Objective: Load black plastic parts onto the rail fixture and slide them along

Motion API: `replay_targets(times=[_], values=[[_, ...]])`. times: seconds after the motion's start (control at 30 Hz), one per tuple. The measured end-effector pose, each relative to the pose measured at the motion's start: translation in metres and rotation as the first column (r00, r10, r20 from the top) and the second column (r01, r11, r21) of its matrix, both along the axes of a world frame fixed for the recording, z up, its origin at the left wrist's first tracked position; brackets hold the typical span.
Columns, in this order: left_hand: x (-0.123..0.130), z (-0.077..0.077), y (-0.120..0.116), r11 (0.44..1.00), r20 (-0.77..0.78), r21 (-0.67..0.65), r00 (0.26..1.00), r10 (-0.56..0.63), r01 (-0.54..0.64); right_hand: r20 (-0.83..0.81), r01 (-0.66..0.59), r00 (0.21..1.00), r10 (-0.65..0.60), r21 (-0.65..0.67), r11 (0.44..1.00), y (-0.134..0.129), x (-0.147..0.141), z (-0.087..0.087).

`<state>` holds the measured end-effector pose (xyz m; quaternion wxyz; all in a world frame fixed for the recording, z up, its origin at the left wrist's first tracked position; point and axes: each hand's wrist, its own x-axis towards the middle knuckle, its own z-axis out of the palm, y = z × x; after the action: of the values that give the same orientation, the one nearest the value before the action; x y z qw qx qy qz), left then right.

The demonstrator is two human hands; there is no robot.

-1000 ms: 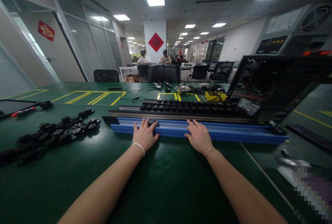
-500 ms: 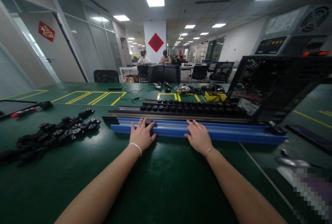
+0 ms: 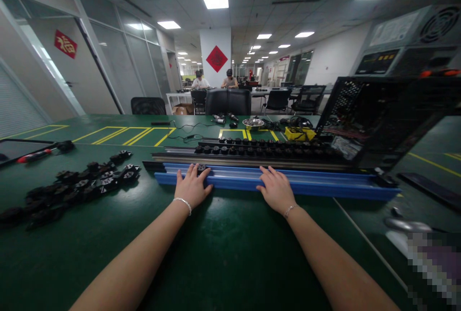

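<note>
A long blue rail [image 3: 324,185] with a channel along its top lies across the green table in front of me. My left hand [image 3: 190,187] rests on its left part with the fingers spread. A small black part [image 3: 201,170] sits in the channel at those fingertips, between the index and middle fingers. Farther right along the rail, my right hand [image 3: 276,190] lies with its fingers on the top edge, thumb apart, nothing held. What the undersides of the fingers touch is hidden.
Behind the rail run dark rails [image 3: 252,161] and rows of black parts [image 3: 248,149]. Loose black parts [image 3: 82,184] lie at left, near a red-handled tool [image 3: 34,156]. An open computer case [image 3: 389,124] stands right. Beyond are a metal bowl [image 3: 253,123] and a yellow object [image 3: 299,133].
My left hand has shifted slightly left along the rail, and the small black part has moved left with it. My right hand stays in place.
</note>
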<state>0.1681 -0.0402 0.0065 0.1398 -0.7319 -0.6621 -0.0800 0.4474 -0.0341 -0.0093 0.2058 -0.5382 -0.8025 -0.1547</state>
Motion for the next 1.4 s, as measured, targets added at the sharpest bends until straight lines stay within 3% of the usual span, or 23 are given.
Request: replay_targets(times=[0.97, 1.4], values=[[-0.048, 0.004, 0.008, 0.997, -0.008, -0.069, 1.000, 0.022, -0.023, 0.011, 0.004, 1.000, -0.004, 0.002, 1.000, 0.001, 0.001, -0.001], [-0.083, 0.008, 0.009, 0.991, -0.016, -0.093, 0.995, 0.094, -0.095, -0.036, -0.014, 0.999, 0.014, -0.017, 1.000, 0.001, 0.001, -0.002]])
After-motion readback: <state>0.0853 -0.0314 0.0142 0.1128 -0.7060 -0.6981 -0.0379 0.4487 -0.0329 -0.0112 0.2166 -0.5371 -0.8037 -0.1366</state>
